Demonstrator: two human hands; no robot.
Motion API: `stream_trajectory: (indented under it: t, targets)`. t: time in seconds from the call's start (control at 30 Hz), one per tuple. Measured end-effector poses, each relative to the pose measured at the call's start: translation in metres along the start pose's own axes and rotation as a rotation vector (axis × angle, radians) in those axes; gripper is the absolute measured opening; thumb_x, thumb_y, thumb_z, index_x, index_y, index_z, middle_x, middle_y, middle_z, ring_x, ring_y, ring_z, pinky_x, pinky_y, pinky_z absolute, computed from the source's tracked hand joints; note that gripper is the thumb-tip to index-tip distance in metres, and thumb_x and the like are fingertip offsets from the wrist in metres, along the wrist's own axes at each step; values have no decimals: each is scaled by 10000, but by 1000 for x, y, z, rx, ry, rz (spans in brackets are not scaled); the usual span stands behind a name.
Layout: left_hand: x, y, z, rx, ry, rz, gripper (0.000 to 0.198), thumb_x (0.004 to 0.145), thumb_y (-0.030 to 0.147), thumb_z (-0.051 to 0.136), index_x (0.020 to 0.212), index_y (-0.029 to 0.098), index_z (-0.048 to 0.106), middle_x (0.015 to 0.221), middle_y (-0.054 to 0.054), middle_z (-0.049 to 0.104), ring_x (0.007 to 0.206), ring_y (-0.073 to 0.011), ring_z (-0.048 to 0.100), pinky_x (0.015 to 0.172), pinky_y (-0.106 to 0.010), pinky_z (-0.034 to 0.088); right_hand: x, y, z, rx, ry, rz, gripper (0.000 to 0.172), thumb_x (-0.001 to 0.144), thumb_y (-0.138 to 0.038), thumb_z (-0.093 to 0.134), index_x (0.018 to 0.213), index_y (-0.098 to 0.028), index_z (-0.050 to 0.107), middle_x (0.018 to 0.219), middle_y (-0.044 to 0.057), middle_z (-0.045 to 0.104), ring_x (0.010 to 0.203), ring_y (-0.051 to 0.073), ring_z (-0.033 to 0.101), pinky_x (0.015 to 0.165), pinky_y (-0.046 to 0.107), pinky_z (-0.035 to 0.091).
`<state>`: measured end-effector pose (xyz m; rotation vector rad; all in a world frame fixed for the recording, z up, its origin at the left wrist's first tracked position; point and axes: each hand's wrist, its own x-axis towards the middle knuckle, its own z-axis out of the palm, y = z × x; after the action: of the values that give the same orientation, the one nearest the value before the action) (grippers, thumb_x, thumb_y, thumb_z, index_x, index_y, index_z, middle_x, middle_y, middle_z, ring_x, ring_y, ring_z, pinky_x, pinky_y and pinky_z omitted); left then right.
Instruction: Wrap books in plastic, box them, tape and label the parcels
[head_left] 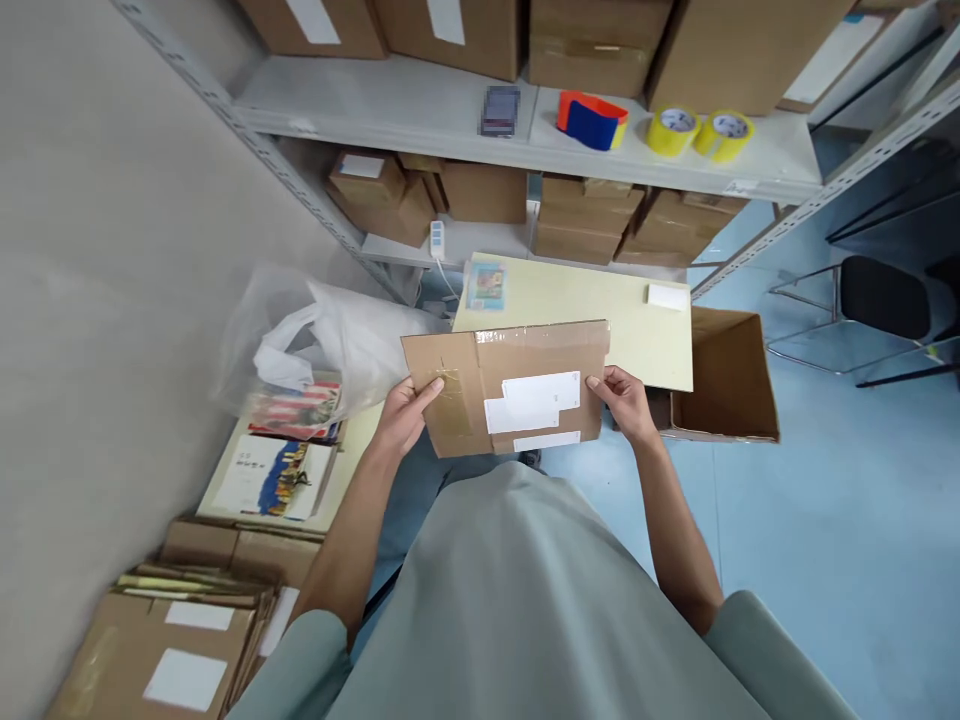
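Between my hands is a flattened cardboard box (457, 350), held up in front of my body. White labels (536, 402) and strips of clear tape are on its face. My left hand (406, 412) grips its left edge, thumb on the front and the other fingers behind. At the right edge, my right hand (624, 398) pinches the cardboard between thumb and fingers. Behind it lies a pale yellow tabletop (585, 290) with a small colourful packet (487, 286) and a white slip (667, 297) on it.
Shelves (420, 95) ahead hold cardboard boxes, yellow tape rolls (721, 136) and a colourful band (592, 120). An open carton (727, 370) stands right of the table. To the left are a clear plastic bag (352, 330), books (274, 478) and stacked flattened cardboard (127, 650). A chair (883, 297) stands far right.
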<state>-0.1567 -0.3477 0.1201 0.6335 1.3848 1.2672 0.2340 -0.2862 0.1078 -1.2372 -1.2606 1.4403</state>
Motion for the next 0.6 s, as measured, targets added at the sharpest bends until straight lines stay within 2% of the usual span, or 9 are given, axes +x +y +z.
stream_trajectory:
  t: [0.1,0.23,0.37,0.5,0.6]
  targets:
    - [30,-4,35,58,17,2,776,599,705,1088,1120,194,826,1225,-138,884,1239,-368,813,1065,-458,658,5,8,-27,5,64,35,497,854,-754,944,969,-295,793,1041,45,869,1020,281,799,975,447,653]
    - [67,-7,66,122,-35,-8,799,594,728,1081,1118,181,827,1244,-146,878,1223,-365,807,1050,-451,650,15,18,-48,16,133,70,508,873,-745,930,1069,-291,809,1145,62,879,1108,292,804,1052,471,647]
    - [104,-8,88,173,-94,-12,788,611,749,1067,1095,176,825,1221,-148,876,1219,-377,799,1066,-469,640,33,23,-60,18,196,97,565,874,-746,921,1184,-292,790,1220,81,876,1205,312,798,1133,507,626]
    - [149,-12,105,180,-134,-24,800,611,778,1050,1088,179,818,1224,-159,870,1233,-399,788,1099,-508,628,62,25,-66,-45,253,133,616,832,-794,915,1151,-284,779,1196,98,874,1228,339,793,1139,539,623]
    - [187,-14,118,179,-240,-46,813,620,768,1044,1129,184,797,1269,-169,858,1287,-411,767,1145,-539,609,88,25,-68,-90,308,151,678,802,-839,902,1159,-278,772,1208,109,869,1215,350,791,1127,555,629]
